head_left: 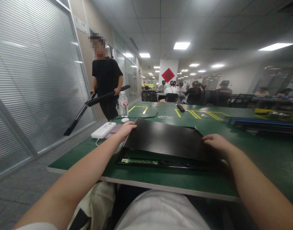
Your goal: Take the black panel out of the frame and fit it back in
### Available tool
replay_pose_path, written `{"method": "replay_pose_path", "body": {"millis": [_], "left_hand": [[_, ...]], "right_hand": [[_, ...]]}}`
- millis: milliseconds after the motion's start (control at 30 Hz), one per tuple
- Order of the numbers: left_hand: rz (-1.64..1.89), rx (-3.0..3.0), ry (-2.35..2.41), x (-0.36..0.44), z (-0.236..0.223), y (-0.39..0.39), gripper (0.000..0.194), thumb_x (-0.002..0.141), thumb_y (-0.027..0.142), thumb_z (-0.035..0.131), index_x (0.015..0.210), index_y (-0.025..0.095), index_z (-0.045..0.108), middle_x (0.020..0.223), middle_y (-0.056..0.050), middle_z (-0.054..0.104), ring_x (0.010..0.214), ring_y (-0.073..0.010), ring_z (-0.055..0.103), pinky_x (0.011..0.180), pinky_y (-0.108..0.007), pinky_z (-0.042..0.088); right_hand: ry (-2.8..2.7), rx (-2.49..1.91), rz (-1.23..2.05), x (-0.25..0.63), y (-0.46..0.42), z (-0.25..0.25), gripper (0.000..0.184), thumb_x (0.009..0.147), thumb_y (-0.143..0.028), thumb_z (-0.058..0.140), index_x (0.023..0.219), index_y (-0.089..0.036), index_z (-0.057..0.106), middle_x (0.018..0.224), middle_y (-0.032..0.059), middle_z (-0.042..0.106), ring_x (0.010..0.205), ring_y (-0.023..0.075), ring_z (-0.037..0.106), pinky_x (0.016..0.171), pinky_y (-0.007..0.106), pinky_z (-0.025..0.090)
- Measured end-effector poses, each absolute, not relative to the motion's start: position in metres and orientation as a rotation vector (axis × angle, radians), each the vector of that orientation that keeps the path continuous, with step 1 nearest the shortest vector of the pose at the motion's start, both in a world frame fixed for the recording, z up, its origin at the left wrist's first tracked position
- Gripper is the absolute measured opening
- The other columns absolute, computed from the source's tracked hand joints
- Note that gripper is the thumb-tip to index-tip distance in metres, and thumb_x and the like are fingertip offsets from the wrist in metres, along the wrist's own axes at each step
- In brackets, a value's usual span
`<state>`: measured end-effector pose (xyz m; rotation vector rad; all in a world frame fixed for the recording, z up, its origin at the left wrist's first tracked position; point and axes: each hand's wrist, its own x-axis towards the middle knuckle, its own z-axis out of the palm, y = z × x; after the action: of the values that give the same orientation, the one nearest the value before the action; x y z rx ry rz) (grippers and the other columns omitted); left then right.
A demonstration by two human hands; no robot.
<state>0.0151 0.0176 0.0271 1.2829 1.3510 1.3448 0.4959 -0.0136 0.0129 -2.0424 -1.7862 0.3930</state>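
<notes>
Both hands hold a thin, glossy black panel (165, 137) tilted over the green table. My left hand (127, 128) pinches its far left corner, thumb and fingers closed on the edge. At the opposite side, my right hand (214, 142) grips the right edge, with some fingers hidden under or behind it. Beneath the panel lies a black frame (175, 165), mostly covered. A green circuit board (139, 161) shows along the frame's near left side. Whether the panel touches the frame at the back I cannot tell.
A white power strip (103, 130), a white mouse-like object (125, 120) and a water bottle (124, 104) stand at the left. Long dark bars (263, 123) lie right. A person (106, 76) carrying black bars is beside the table's left end. The near table edge (170, 188) is close to my body.
</notes>
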Motion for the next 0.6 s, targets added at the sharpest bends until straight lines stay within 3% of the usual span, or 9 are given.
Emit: {"method": "replay_pose_path", "body": {"millis": [333, 600], "left_hand": [[1.363, 1.248, 1.384, 0.012, 0.027, 0.019, 0.031, 0.052, 0.026, 0.081, 0.08, 0.017, 0.072, 0.077, -0.005, 0.074, 0.078, -0.0239, 0.07, 0.074, -0.035, 0.053], [1.21, 1.387, 1.545, 0.002, 0.015, 0.024, 0.039, 0.043, 0.03, 0.089, 0.077, 0.017, 0.074, 0.08, -0.008, 0.076, 0.08, -0.0284, 0.071, 0.073, -0.037, 0.054]], "right_hand": [[-1.873, -2.078, 0.271, 0.496, -0.011, 0.012, 0.037, 0.075, -0.008, 0.061, 0.107, -0.015, 0.079, 0.095, 0.0094, 0.075, 0.088, 0.0218, 0.069, 0.076, 0.027, 0.05], [-1.886, -2.072, 0.297, 0.496, -0.014, 0.014, 0.032, 0.072, -0.004, 0.061, 0.096, -0.015, 0.08, 0.096, 0.0099, 0.076, 0.088, 0.0214, 0.069, 0.079, 0.027, 0.05]]}}
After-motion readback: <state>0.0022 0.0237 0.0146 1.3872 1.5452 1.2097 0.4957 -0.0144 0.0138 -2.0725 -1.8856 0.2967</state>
